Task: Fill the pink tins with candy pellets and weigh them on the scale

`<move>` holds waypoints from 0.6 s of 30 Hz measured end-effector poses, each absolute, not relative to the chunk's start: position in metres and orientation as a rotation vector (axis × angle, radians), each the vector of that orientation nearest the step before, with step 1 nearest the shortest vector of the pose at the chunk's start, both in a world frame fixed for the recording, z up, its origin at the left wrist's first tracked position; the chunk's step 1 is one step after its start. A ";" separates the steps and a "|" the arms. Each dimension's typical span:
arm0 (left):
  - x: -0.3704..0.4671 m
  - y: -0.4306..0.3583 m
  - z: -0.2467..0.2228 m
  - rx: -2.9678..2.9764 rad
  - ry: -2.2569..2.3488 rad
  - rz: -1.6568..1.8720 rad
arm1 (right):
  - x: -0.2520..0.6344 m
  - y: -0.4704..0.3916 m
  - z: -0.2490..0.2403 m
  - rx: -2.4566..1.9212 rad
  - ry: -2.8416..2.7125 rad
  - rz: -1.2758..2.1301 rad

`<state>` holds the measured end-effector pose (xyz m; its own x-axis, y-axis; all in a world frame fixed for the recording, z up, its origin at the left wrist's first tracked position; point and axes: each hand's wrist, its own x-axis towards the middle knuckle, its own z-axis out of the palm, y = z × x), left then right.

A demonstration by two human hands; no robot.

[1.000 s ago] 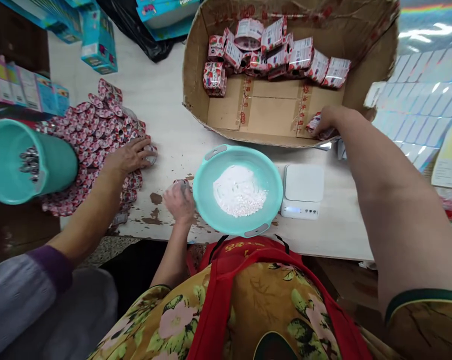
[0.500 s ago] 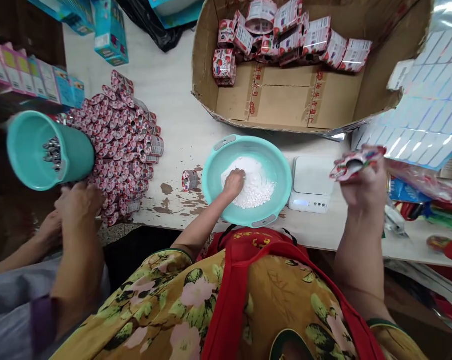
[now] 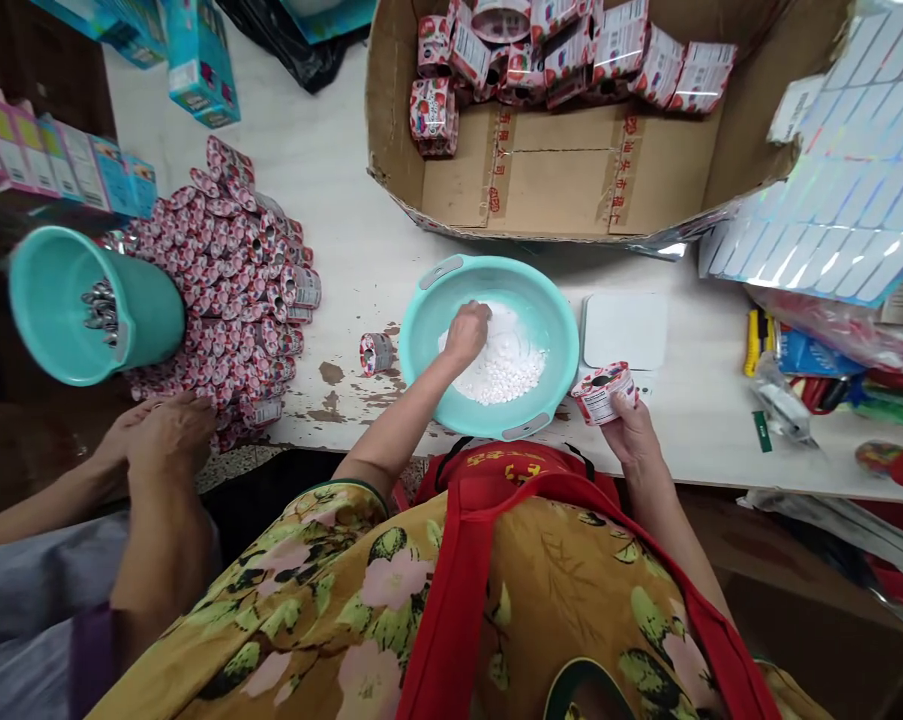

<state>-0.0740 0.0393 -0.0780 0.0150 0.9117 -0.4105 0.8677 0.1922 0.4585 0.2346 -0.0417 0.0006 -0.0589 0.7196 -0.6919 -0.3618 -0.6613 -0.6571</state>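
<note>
My left hand (image 3: 467, 334) is inside a mint-green plastic basin (image 3: 563, 325), its fingers curled together at the white powder and small white candy-like pieces (image 3: 505, 372). Whatever those fingers hold is hidden. My right hand (image 3: 632, 428) grips a small red-and-white strawberry-print carton (image 3: 603, 392) by its right side, just right of the basin's rim. A dark round opening shows in the carton's upper end. Behind that carton sits a white digital scale (image 3: 625, 330), its front partly covered. Another small printed carton (image 3: 377, 354) stands left of the basin.
A large cardboard box (image 3: 451, 195) with several strawberry-print cartons lies at the back. At left are a big pile of such cartons (image 3: 218, 260), a green bucket (image 3: 147, 315) with shiny wrapped pieces, and a co-worker's hands (image 3: 167, 430). Silvery printed sheets (image 3: 833, 200) lie right.
My right hand has come down and left with the carton, from beside the scale to the scale's front near the basin. My left hand stays in the basin, slightly shifted.
</note>
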 end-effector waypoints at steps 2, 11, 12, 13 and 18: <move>-0.062 0.018 -0.069 1.768 1.738 0.057 | 0.233 -0.042 -0.001 -1.436 -0.410 1.828; -0.021 -0.034 -0.035 1.857 1.307 -0.230 | 0.205 -0.037 0.003 -1.387 -0.345 1.859; -0.015 -0.029 -0.037 1.909 1.316 -0.151 | 0.201 -0.035 0.001 -1.377 -0.349 1.861; -0.009 -0.024 -0.039 1.947 1.313 -0.079 | 0.198 -0.032 -0.001 -1.366 -0.354 1.861; -0.004 -0.031 -0.047 1.900 1.265 0.003 | 0.183 -0.012 -0.009 -1.332 -0.421 1.821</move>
